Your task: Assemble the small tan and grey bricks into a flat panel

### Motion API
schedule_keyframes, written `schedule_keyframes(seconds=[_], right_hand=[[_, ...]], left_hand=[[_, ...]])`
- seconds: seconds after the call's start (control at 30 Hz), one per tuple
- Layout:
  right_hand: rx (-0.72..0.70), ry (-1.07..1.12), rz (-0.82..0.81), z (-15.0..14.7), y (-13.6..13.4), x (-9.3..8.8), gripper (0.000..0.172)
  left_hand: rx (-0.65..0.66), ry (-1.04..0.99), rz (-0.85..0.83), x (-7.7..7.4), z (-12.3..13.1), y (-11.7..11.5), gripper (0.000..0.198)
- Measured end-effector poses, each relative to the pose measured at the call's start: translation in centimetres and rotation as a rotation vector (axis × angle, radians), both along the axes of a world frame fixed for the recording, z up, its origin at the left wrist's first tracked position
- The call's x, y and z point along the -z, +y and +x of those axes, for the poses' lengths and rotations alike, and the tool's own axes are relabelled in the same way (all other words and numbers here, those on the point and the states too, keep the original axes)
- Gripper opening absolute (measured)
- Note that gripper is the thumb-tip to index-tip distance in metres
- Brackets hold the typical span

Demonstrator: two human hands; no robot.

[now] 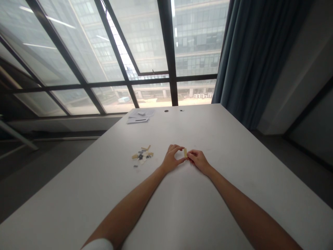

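Observation:
A small tan toy brick piece (185,152), longish and held upright, is between my two hands over the white table. My left hand (172,159) grips it at its ends between thumb and fingers. From the other side, my right hand (197,159) is closed near the piece's lower right edge, fingertips pinched together. Whether a second small part sits in the right fingertips is too small to tell. Left of my hands lies a loose pile of toy bricks (142,156) in tan, white, grey and black. One dark grey brick (135,166) lies just apart from it.
The white table (177,215) stretches toward the windows. Papers (137,119) with small items on them lie at its far left corner. Two small round dark spots (166,111) show near the far edge. A blue curtain (241,69) hangs beyond the right side.

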State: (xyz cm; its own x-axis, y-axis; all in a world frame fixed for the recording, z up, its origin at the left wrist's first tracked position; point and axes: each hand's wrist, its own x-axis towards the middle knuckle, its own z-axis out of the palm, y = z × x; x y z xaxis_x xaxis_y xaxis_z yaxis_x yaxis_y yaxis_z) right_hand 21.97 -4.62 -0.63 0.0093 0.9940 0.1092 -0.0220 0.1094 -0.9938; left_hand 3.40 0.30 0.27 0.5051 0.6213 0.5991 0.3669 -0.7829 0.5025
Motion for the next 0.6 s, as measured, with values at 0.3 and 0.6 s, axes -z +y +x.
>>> schedule_keyframes(seconds=[0.3,0.6], right_hand=[[-0.002,-0.025,-0.001,0.03,0.09,0.27,0.033],[-0.013,-0.033,0.011,0.05,0.03,0.26,0.029]], left_hand=[[-0.005,0.0,-0.026,0.11,-0.04,0.07,0.045],[0.028,-0.024,-0.062,0.3,-0.07,0.25,0.046]])
